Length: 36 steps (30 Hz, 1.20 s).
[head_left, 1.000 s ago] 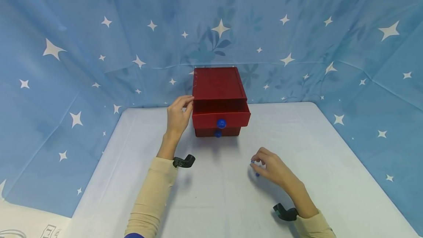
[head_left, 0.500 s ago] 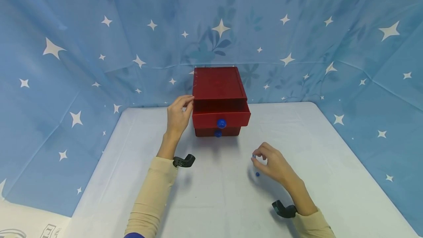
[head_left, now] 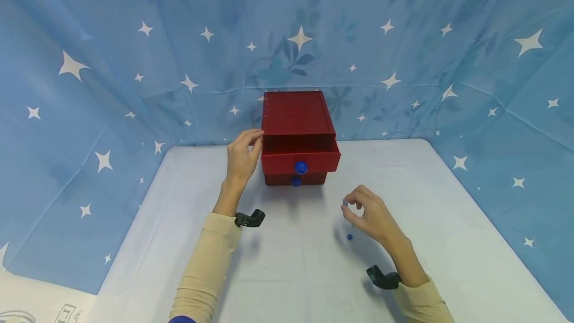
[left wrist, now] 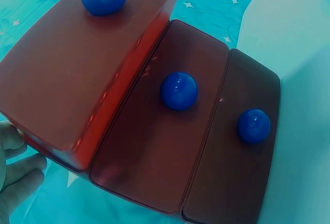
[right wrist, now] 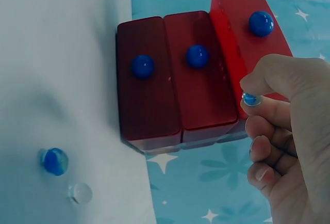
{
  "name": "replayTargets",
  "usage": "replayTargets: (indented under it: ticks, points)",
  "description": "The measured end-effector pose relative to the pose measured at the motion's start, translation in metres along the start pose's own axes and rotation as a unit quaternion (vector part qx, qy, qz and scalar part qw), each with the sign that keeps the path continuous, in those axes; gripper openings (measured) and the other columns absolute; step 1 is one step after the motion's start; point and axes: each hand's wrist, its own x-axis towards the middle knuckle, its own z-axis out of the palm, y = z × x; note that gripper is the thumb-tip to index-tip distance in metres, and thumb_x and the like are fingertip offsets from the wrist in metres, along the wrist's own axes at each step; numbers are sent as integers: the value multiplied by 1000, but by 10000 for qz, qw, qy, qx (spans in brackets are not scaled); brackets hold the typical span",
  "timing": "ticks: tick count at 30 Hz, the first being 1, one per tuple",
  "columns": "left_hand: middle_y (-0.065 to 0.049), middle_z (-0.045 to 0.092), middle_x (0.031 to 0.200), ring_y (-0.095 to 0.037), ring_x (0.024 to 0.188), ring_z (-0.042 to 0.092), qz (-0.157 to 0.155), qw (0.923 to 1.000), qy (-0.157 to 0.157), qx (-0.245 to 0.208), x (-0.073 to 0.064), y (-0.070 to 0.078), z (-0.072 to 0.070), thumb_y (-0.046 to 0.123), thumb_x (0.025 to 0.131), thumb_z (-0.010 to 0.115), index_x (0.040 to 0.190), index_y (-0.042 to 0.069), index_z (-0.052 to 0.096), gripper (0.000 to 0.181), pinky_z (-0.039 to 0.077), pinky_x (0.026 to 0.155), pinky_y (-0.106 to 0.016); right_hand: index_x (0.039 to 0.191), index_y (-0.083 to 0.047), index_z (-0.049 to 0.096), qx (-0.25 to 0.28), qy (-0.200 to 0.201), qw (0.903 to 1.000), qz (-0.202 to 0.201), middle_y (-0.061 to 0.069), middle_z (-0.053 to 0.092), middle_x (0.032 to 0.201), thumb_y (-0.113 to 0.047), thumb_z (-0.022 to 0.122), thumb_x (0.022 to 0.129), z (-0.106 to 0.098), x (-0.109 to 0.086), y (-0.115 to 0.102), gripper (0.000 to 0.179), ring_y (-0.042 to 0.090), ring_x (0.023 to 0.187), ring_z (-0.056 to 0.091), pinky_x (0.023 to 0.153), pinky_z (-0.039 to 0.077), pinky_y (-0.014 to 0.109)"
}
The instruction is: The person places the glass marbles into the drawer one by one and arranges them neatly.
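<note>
My right hand (head_left: 369,216) pinches a small blue marble (right wrist: 251,99) between thumb and forefinger, above the white table. Below it a second blue marble (head_left: 350,237) lies on the cloth, and the right wrist view shows a clear marble (right wrist: 81,193) close by. A red chest of drawers (head_left: 296,113) stands at the back, its top drawer (head_left: 287,162) pulled out and the lower ones closed. Each drawer front has a round blue knob (left wrist: 179,91). My left hand (head_left: 241,161) touches the chest's left side near the upper front corner, fingers slightly bent.
A blue star-patterned cloth (head_left: 202,64) hangs behind and beside the white table (head_left: 287,273). A printed pale sheet (head_left: 40,298) shows at the lower left. Both wrists wear black camera mounts (head_left: 249,218).
My right hand has risen with the pinched marble and moved toward the chest, away from the marble on the cloth. My left hand and the drawers have stayed put.
</note>
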Motion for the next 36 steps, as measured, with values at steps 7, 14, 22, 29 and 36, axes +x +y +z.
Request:
replayTargets:
  ticks: [7,14,22,29,36]
  points:
    - [-14,75,110,-27,87,73,-10,10000,-9,55,0,0,1,3,94,66,109,-1,75,18,63,79,-38,91,-12,70,10,243,9995,-187,1,65,87,-13,80,80,-3,8,-2,14,9,75,53,61,53,23]
    - [-15,74,109,-26,87,73,3,9999,-32,107,1,-1,1,2,94,65,109,-2,75,18,63,79,-37,90,-11,70,118,379,9981,-469,0,63,87,-10,79,79,-6,17,-4,15,9,74,52,61,48,17]
    - [-15,75,108,-27,86,73,30,10000,49,62,3,-1,1,1,93,66,108,-1,76,18,63,79,-37,91,-10,69,107,560,9955,-761,1,64,87,-9,79,78,-12,33,-8,16,9,75,52,61,50,21]
    - [-16,75,109,-28,87,73,16,10000,28,31,2,-1,0,2,94,65,108,-2,75,18,63,80,-38,91,-8,70,247,779,9922,-940,2,64,87,-8,77,79,-16,45,-12,15,10,75,51,65,42,10]
    - [-16,75,109,-28,87,73,-25,10000,28,21,1,0,0,2,94,65,108,-2,76,18,63,79,-38,90,-7,69,447,919,9887,-1096,6,65,86,-6,77,78,-15,54,-11,14,16,72,53,66,43,11]
